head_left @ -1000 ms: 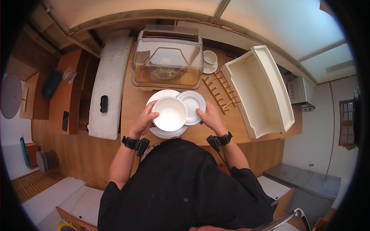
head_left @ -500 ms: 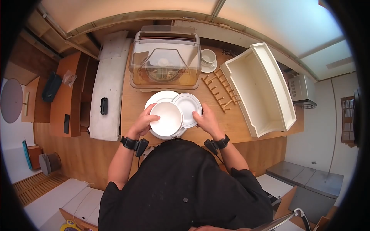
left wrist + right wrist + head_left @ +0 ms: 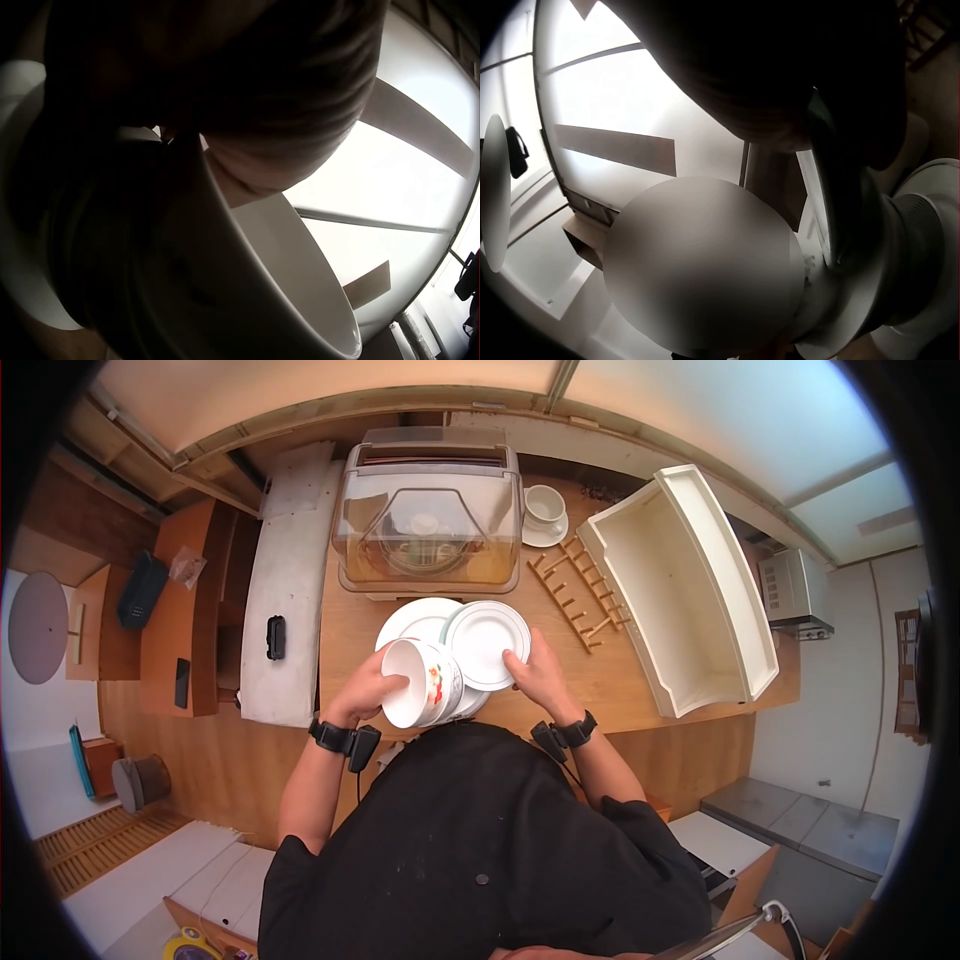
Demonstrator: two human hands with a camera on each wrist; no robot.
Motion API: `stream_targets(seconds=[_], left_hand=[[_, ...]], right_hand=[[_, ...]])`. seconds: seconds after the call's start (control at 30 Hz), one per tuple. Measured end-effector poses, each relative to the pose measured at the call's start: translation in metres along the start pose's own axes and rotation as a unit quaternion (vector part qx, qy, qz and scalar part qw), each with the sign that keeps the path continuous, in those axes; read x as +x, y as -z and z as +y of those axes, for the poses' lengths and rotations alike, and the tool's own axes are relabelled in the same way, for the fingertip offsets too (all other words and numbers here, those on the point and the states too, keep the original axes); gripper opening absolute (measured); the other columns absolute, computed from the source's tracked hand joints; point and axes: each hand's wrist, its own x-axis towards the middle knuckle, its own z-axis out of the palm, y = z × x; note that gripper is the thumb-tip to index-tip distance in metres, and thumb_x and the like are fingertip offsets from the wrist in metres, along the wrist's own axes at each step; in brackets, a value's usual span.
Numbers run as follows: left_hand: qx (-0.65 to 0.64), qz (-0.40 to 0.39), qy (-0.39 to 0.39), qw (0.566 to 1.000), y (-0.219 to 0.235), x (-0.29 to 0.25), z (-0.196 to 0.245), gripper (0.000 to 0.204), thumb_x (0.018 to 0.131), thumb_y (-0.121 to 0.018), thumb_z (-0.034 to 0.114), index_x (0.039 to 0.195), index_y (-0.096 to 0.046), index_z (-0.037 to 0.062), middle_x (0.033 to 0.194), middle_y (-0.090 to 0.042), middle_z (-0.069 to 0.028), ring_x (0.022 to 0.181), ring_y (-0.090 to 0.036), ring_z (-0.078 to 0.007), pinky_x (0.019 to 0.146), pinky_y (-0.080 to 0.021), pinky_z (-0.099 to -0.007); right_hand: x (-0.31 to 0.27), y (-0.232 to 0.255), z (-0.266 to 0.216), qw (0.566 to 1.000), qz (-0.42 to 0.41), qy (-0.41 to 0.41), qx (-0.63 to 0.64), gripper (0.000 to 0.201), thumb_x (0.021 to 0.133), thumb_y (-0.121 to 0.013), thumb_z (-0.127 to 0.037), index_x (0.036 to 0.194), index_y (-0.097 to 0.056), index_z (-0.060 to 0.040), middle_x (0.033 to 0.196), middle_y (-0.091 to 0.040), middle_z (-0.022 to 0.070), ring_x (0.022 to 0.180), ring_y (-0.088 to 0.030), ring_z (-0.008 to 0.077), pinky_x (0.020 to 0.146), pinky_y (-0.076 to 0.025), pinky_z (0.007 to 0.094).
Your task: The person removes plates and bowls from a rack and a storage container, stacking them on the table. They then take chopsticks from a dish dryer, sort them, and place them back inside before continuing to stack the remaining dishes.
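My left hand (image 3: 360, 690) grips a stack of white bowls (image 3: 402, 688), with the thumb inside the top one. The stack is tipped over to the left, so a red flower print shows on its outer side. In the left wrist view the rim of the top bowl (image 3: 289, 262) slants below the hand. My right hand (image 3: 541, 676) pinches small white plates (image 3: 486, 644) by their right edge, thumb on top; a greenish rim peeks out at the left. Under both lies a large white plate (image 3: 408, 620), partly hidden, on the wooden table.
Behind the plates stands a dish box with a clear lid (image 3: 428, 530). A cup (image 3: 544, 507) on a saucer (image 3: 545, 538), a wooden peg rack (image 3: 567, 600) and a large cream bin (image 3: 690, 620) are to the right. A white board (image 3: 290, 580) runs along the left.
My left hand has tipped the bowls from facing up to facing left, uncovering their printed side. The small plates in my right hand stay nearly in place, more of their face now showing.
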Motion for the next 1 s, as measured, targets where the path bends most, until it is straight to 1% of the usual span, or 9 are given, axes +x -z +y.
stream_targets(seconds=[0.03,0.2,0.33,0.43,0.53,0.63,0.83,0.93,1.0], left_hand=[[0.001,-0.002,-0.003,1.000,-0.001,-0.001,-0.001,0.061,0.080,-0.052,-0.004,0.140,-0.044,-0.0021,0.127,-0.058,-0.0128,0.115,-0.059,-0.0220,0.098,-0.048,-0.0352],[-0.004,-0.007,-0.018,1.000,0.003,-0.002,-0.006,0.062,0.080,-0.052,-0.004,0.142,-0.042,-0.0018,0.128,-0.058,-0.0135,0.116,-0.059,-0.0227,0.099,-0.049,-0.0371],[-0.023,0.001,-0.008,1.000,-0.001,-0.007,-0.002,0.063,0.081,-0.050,-0.005,0.143,-0.041,-0.0013,0.129,-0.057,-0.0144,0.118,-0.059,-0.0237,0.101,-0.049,-0.0384],[-0.035,0.011,-0.007,0.999,-0.003,-0.009,-0.003,0.063,0.081,-0.049,-0.005,0.143,-0.040,-0.0013,0.130,-0.057,-0.0149,0.118,-0.059,-0.0239,0.102,-0.049,-0.0387],[-0.047,0.018,-0.004,0.999,-0.004,-0.010,-0.003,0.062,0.082,-0.048,-0.005,0.143,-0.040,-0.0014,0.130,-0.057,-0.0149,0.119,-0.058,-0.0237,0.102,-0.049,-0.0389],[-0.053,0.022,-0.003,0.998,-0.005,-0.011,-0.002,0.062,0.082,-0.047,-0.005,0.143,-0.040,-0.0011,0.130,-0.057,-0.0146,0.118,-0.058,-0.0239,0.102,-0.049,-0.0388],[-0.052,0.026,-0.016,0.998,-0.006,-0.013,-0.005,0.063,0.082,-0.047,-0.005,0.144,-0.039,-0.0003,0.130,-0.056,-0.0145,0.118,-0.058,-0.0242,0.101,-0.049,-0.0385],[-0.048,0.032,-0.020,0.998,-0.007,-0.015,-0.005,0.063,0.082,-0.047,-0.006,0.144,-0.039,-0.0003,0.129,-0.056,-0.0146,0.119,-0.058,-0.0241,0.101,-0.049,-0.0385],[-0.043,0.040,-0.023,0.998,-0.007,-0.018,-0.005,0.063,0.082,-0.047,-0.006,0.145,-0.038,-0.0003,0.130,-0.056,-0.0147,0.119,-0.058,-0.0240,0.101,-0.049,-0.0385]], right_hand=[[0.000,0.000,0.000,1.000,0.002,0.010,-0.004,0.035,0.091,-0.064,-0.018,0.113,-0.050,0.0065,0.085,-0.066,0.0164,0.057,-0.065,0.0193,0.051,-0.053,0.0321],[0.000,0.001,-0.007,0.999,-0.013,-0.012,0.026,0.034,0.092,-0.063,-0.017,0.113,-0.050,0.0062,0.087,-0.065,0.0164,0.058,-0.065,0.0186,0.051,-0.053,0.0318],[0.000,0.003,-0.014,0.999,-0.021,-0.020,0.046,0.033,0.093,-0.062,-0.017,0.113,-0.050,0.0059,0.087,-0.065,0.0159,0.059,-0.065,0.0183,0.051,-0.053,0.0316],[0.001,0.001,-0.015,0.998,-0.013,-0.022,0.050,0.035,0.091,-0.061,-0.017,0.113,-0.050,0.0069,0.093,-0.066,0.0256,0.070,-0.069,0.0328,0.065,-0.054,0.0412],[0.001,0.004,-0.028,0.996,-0.029,-0.060,0.054,0.035,0.091,-0.062,-0.017,0.113,-0.049,0.0071,0.094,-0.066,0.0258,0.073,-0.069,0.0335,0.067,-0.054,0.0415],[0.006,-0.005,-0.005,0.999,-0.006,0.000,0.040,0.034,0.093,-0.062,-0.016,0.115,-0.048,0.0066,0.089,-0.066,0.0170,0.060,-0.065,0.0189,0.052,-0.053,0.0320],[0.007,-0.011,0.010,1.000,0.000,0.025,0.018,0.035,0.093,-0.062,-0.015,0.116,-0.047,0.0071,0.089,-0.066,0.0178,0.060,-0.066,0.0191,0.050,-0.053,0.0309],[0.007,-0.012,0.004,1.000,-0.002,0.011,0.026,0.034,0.093,-0.062,-0.015,0.116,-0.047,0.0070,0.091,-0.066,0.0182,0.060,-0.066,0.0187,0.050,-0.054,0.0307],[0.004,-0.009,-0.010,0.997,-0.026,-0.039,0.061,0.035,0.094,-0.062,-0.015,0.116,-0.047,0.0074,0.090,-0.065,0.0175,0.059,-0.066,0.0186,0.049,-0.054,0.0310]])
